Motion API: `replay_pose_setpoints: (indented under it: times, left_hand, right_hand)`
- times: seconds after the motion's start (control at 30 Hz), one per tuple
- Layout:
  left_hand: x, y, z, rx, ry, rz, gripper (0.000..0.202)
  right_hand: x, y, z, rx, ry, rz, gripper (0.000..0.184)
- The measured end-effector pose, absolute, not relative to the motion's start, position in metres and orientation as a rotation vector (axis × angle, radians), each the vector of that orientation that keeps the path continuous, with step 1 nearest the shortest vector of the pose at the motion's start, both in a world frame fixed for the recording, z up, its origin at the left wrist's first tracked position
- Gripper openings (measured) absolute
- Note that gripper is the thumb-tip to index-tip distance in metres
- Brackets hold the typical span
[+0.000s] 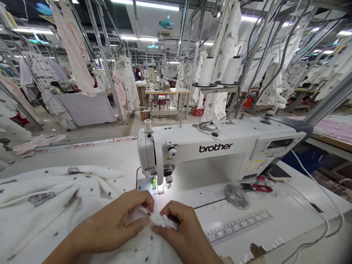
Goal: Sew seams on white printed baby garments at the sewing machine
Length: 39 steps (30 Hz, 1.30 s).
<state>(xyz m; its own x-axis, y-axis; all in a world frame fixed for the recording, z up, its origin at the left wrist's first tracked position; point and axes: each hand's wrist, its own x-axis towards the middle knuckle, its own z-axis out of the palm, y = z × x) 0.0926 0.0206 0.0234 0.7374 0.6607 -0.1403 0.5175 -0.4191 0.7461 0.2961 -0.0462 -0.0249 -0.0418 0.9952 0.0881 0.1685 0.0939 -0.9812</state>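
Note:
White printed fabric with small dark spots spreads over the table at the left and runs down in front of me. My left hand pinches a gathered edge of it between thumb and fingers. Close beside it, my right hand grips the same bunched edge, with its fingers curled in. Both hands are just in front of the needle area of a white sewing machine. A bright lamp lights its presser foot, next to a green clip-like part. The fabric appears apart from the foot.
Right of the needle lie a clear round disc, red-handled thread snips and a dark flat device. A ruler tape is on the tabletop. White cables hang at the right. Thread cones stand behind the machine.

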Motion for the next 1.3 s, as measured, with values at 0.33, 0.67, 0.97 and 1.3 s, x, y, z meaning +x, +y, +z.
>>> replay_pose_setpoints:
  times: [0.33, 0.67, 0.97, 1.3]
  left_hand:
    - [0.122, 0.017, 0.009, 2.015, 0.857, 0.360, 0.010]
    - [0.116, 0.023, 0.007, 1.992, 0.783, 0.407, 0.010]
    - [0.120, 0.022, -0.002, 1.924, 0.845, 0.406, 0.021]
    - [0.112, 0.022, -0.002, 1.835, 0.996, 0.272, 0.027]
  right_hand:
    - [0.297, -0.047, -0.032, -1.354, -1.322, 1.111, 0.020]
    - [0.307, -0.053, -0.033, -1.197, -1.282, 1.255, 0.014]
    - [0.300, -0.055, -0.039, -1.188, -1.176, 1.290, 0.021]
    - [0.349, -0.037, 0.001, -1.088, -2.120, 0.724, 0.010]
